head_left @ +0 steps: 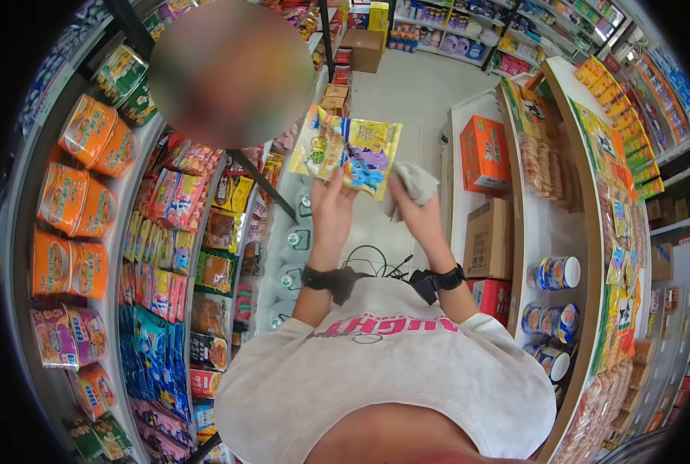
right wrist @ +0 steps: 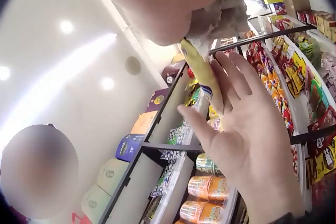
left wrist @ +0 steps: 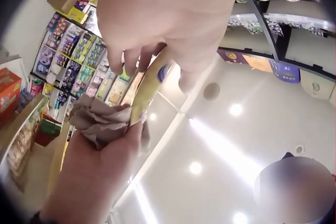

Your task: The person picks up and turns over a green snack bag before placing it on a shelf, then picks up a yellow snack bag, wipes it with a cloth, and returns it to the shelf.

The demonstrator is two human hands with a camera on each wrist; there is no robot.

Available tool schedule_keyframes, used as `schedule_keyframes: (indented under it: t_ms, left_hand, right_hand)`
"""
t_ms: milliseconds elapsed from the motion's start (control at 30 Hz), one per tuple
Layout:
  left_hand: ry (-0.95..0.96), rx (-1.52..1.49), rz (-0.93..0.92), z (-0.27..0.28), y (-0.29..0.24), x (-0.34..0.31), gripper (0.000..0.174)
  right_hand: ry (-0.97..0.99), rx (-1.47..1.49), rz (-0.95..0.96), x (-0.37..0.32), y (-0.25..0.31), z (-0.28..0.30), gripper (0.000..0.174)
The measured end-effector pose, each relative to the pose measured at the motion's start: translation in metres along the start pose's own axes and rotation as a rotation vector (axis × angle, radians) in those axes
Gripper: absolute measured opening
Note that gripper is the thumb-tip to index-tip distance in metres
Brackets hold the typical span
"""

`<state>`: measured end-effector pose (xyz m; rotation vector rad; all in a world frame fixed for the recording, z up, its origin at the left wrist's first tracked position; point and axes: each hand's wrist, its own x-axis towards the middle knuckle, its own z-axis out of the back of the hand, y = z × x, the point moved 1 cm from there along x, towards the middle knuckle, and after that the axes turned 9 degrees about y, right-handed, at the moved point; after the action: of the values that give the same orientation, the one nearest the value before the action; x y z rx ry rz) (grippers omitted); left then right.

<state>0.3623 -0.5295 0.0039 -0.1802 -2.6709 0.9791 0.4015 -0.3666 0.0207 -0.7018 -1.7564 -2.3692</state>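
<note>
A yellow, clear-fronted snack bag (head_left: 368,138) with purple and blue print is held up in front of the person's chest. My left hand (head_left: 332,210) holds it by its lower edge, fingers behind it and thumb on the near side. In the right wrist view this left hand (right wrist: 247,134) shows its palm, with the bag (right wrist: 202,74) seen edge-on. My right hand (head_left: 416,216) grips a crumpled grey cloth (head_left: 417,184) at the bag's right edge. In the left wrist view the cloth (left wrist: 97,119) bunches over the right fingers, and the thumb touches the bag's end.
Shelves on the left carry orange noodle cups (head_left: 74,263) and many hanging snack packets (head_left: 178,197). To the right, a shelf holds an orange carton (head_left: 484,153), a brown box (head_left: 489,238) and blue tins (head_left: 557,273). A tiled aisle floor (head_left: 414,85) runs ahead.
</note>
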Motion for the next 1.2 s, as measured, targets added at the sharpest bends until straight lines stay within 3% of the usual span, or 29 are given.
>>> schedule_keyframes:
  t_ms: [33,67,167,200,300,333,467,533,633,733,833,900,1100,1200]
  left_hand:
    - [-0.012,0.046,-0.005,0.01,-0.006,0.0,0.047]
    - [-0.024,0.09,-0.011,0.019,-0.014,0.0,0.046]
    - [0.002,0.367,0.063,0.034,-0.036,-0.008,0.045]
    - [0.013,0.383,0.087,0.038,-0.039,-0.011,0.044]
    - [-0.002,0.395,0.14,0.057,-0.041,-0.019,0.042]
    - [-0.038,0.374,0.141,0.064,-0.04,-0.021,0.041]
    - [-0.153,0.242,0.214,0.069,-0.073,-0.034,0.041]
    - [-0.054,0.304,0.142,0.076,-0.077,-0.04,0.044]
    - [0.077,0.401,0.101,0.068,-0.083,-0.044,0.052]
    - [0.125,0.436,0.139,0.067,-0.075,-0.041,0.058]
    - [0.212,0.435,0.273,0.065,-0.068,-0.039,0.062]
    - [0.321,0.431,0.401,0.055,-0.063,-0.04,0.064]
    - [0.315,0.542,0.47,0.023,-0.027,-0.027,0.06]
    - [0.207,0.597,0.512,0.0,0.004,-0.013,0.057]
  right_hand:
    - [-0.049,0.022,-0.013,0.001,-0.005,-0.004,0.022]
    - [-0.062,0.119,-0.156,0.004,-0.014,0.002,0.029]
    - [-0.171,0.337,-0.152,0.019,0.002,0.003,0.035]
    - [-0.179,0.234,-0.111,0.021,0.006,-0.004,0.039]
    - [0.267,0.048,-0.464,0.012,0.024,-0.029,0.039]
    - [0.368,0.024,-0.213,0.01,0.014,-0.046,0.036]
    - [0.524,0.164,-0.28,-0.004,0.013,-0.085,0.031]
    - [0.573,0.217,-0.408,-0.007,0.013,-0.091,0.029]
    - [0.502,0.25,-0.447,-0.007,0.002,-0.097,0.029]
    - [0.251,0.204,-0.159,0.0,-0.005,-0.091,0.03]
    - [0.14,0.306,-0.38,0.008,-0.006,-0.056,0.031]
    - [0.123,0.42,-0.336,0.01,0.007,-0.04,0.028]
    - [0.045,0.369,-0.401,0.002,-0.02,0.018,0.023]
    - [-0.032,0.453,-0.328,0.001,-0.029,0.064,0.025]
